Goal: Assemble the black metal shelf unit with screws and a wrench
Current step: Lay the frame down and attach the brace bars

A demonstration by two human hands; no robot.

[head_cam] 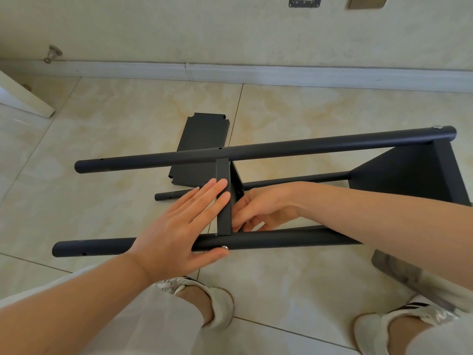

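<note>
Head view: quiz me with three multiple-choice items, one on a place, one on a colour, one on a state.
1. Where is the loose shelf panel?
A. flat on the floor, beyond the far pole
B. leaning on the wall
C. in a hand

2. What colour is the screw head on the near pole?
A. black
B. silver
C. brass

3. How is the left hand?
A. curled round a wrench
B. flat, fingers straight, against the upright panel
C. hanging free

Answers:
1. A, it lies on the tiles behind the far pole.
2. B, it glints silver against the black tube.
3. B, straight fingers lie on the panel's edge.
</note>
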